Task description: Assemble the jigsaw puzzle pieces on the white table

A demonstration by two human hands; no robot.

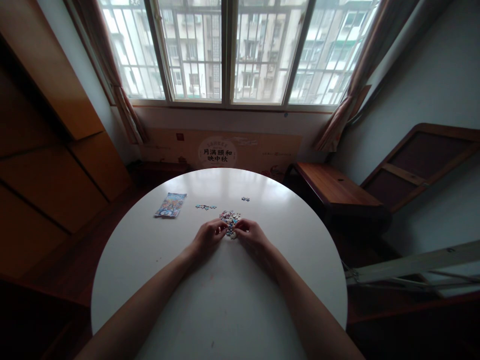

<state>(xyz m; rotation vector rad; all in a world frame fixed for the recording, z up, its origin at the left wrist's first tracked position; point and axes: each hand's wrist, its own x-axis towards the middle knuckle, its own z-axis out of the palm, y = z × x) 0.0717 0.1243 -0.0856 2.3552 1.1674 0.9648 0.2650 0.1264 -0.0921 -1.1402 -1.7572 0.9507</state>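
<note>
A heap of small multicoloured jigsaw puzzle pieces [229,217] lies on the round white table [225,305]. At the heap's near left edge my left hand [210,233] is closed, its thumb and fingers bent together on pieces there. Opposite it, my right hand [252,232] is closed in a pinch on pieces at the near right edge. The fingertips cover the exact pieces they grip. Beyond my left hand lies a flat row of puzzle pieces [206,206]. A small group of pieces [245,199] rests past the heap, to the right.
A colourful printed sheet or packet [171,205] lies at the table's left. Behind the table a printed cardboard panel [255,150] stands under the barred window [258,55]. A wooden bench [333,185] is at the right, and wooden cabinets [86,170] line the left.
</note>
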